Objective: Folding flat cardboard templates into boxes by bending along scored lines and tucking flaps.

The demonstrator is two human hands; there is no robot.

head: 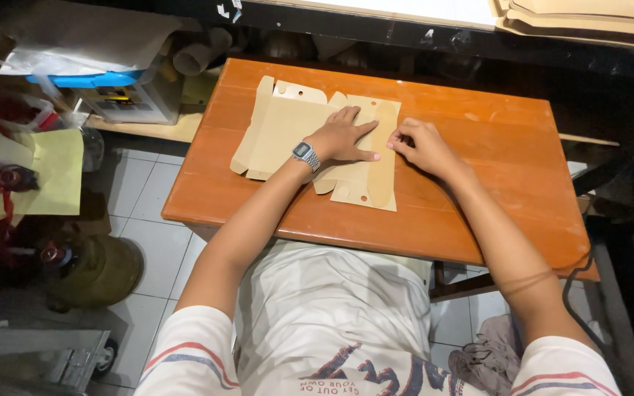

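A flat tan cardboard box blank (288,128) with die-cut flaps lies on a small orange wooden table (478,169). My left hand (343,138), with a wristwatch on the wrist, presses flat on the middle of the cardboard with fingers spread. My right hand (420,145) pinches the right edge of the blank, where a narrow flap is folded over. Neither hand lifts the cardboard off the table.
A stack of more tan cardboard (588,18) lies on a surface at the top right. To the left are a clear bin with a blue lid (122,95), yellow paper (56,172) and an olive gas cylinder (100,271) on the tiled floor. Cloth (486,359) lies below the table.
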